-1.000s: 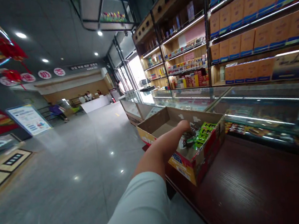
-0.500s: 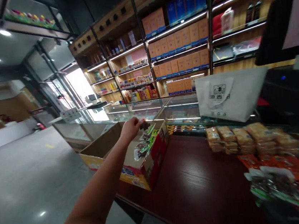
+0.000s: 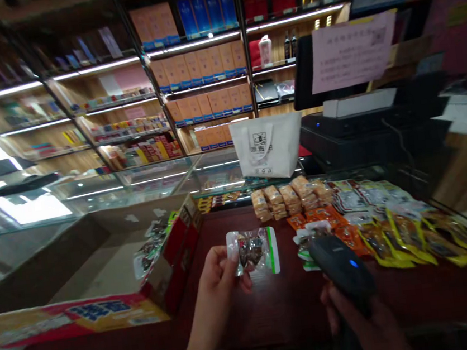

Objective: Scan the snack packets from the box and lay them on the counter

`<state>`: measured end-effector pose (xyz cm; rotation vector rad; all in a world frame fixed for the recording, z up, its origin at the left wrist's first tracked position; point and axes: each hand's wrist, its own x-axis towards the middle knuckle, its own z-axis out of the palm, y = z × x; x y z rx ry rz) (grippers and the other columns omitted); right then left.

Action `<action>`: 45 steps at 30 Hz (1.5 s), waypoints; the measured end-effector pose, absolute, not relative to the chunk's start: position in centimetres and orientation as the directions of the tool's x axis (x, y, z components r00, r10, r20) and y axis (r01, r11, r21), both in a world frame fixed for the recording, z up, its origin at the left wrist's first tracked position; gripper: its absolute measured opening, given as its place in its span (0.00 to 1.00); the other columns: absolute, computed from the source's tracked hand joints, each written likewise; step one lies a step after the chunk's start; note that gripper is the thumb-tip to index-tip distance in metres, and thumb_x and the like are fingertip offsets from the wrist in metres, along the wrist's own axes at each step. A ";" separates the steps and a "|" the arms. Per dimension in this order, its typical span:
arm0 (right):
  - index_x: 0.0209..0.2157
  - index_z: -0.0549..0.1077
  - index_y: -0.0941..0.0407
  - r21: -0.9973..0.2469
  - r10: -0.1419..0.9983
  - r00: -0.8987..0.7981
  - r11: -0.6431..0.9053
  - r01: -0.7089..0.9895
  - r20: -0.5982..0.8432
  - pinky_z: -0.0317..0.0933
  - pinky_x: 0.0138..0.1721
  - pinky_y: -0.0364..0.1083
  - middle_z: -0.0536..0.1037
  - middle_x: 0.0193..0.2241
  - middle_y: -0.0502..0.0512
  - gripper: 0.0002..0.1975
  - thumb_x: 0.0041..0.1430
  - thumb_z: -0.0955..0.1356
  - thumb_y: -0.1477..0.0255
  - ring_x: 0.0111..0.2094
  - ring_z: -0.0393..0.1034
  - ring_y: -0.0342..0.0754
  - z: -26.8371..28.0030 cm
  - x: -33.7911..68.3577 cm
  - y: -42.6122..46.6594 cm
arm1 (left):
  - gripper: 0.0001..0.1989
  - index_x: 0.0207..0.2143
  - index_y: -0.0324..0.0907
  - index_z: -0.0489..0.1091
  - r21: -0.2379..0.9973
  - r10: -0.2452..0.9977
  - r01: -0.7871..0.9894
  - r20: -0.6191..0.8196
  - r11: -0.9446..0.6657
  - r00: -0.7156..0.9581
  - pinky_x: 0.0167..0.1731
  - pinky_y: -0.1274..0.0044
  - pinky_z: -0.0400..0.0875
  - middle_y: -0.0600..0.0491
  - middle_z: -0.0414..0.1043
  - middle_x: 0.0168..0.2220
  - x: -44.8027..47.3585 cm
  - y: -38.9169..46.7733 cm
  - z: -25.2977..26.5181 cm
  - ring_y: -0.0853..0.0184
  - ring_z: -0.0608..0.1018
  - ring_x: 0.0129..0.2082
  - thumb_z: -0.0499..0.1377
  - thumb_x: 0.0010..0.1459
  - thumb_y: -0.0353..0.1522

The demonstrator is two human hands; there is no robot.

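Observation:
A clear snack packet (image 3: pixel 252 251) with a green stripe and dark pieces inside is pinched in my left hand (image 3: pixel 218 280), held just above the dark red-brown counter (image 3: pixel 282 310). My right hand (image 3: pixel 359 318) is wrapped round the handle of a black barcode scanner (image 3: pixel 343 266), which shows a blue light. The scanner's head points toward the packets on the counter and partly covers a small pile of similar green-edged packets (image 3: pixel 307 248). To the left stands an open cardboard box (image 3: pixel 119 317), with several snack packets (image 3: pixel 155 245) along its right inner side.
Behind the scanner lie wrapped tan blocks (image 3: pixel 289 198), orange packets (image 3: pixel 345 232), silver-white packets (image 3: pixel 371 196) and yellow-edged packets (image 3: pixel 409 239). A white carrier bag (image 3: pixel 270 148) stands on the glass case. A black register (image 3: pixel 363 132) is at the back right, before stocked shelves (image 3: pixel 204 66).
My left hand has come out of the box with a packet and moved right over the counter. The view has turned right, bringing my right hand and the scanner into sight.

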<state>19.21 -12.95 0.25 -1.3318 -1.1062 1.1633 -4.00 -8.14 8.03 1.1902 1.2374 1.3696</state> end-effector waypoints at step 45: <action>0.30 0.75 0.57 -0.992 0.994 0.069 -0.078 -0.096 -0.085 0.60 0.28 0.44 0.70 0.15 0.47 0.31 0.55 0.67 0.40 0.19 0.64 0.45 5.9 18.4 -17.5 | 0.14 0.28 0.37 0.75 0.988 0.986 -0.153 -0.014 -0.013 -0.168 0.32 0.82 0.77 0.50 0.81 0.27 0.3 -6.6 4.1 0.68 0.82 0.29 0.71 0.48 0.38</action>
